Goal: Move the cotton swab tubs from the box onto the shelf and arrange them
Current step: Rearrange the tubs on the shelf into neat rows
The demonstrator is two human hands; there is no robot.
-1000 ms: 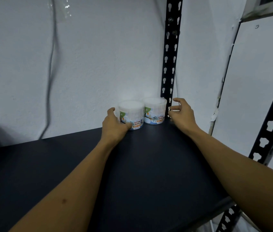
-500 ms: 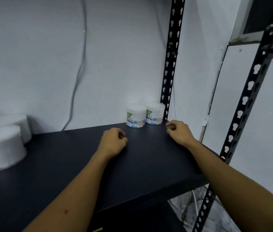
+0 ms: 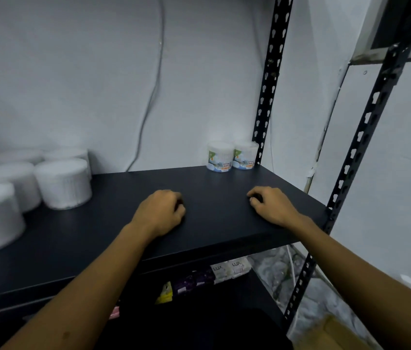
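Note:
Two cotton swab tubs stand side by side at the back right corner of the black shelf: the left tub and the right tub, both with green and blue labels. My left hand hovers low over the shelf's middle with its fingers curled in, holding nothing. My right hand sits near the shelf's right end, fingers curled under, also holding nothing. Both hands are well in front of the tubs and apart from them.
Several plain white round tubs crowd the shelf's left end. Black perforated posts rise at the back right and front right. Soap packs lie on the lower shelf. A cardboard box corner shows at the floor, bottom right.
Both hands let go of the tubs and drew back toward the shelf's front, fingers curling in. The view pulled back, showing the white tubs at the left and the lower shelf.

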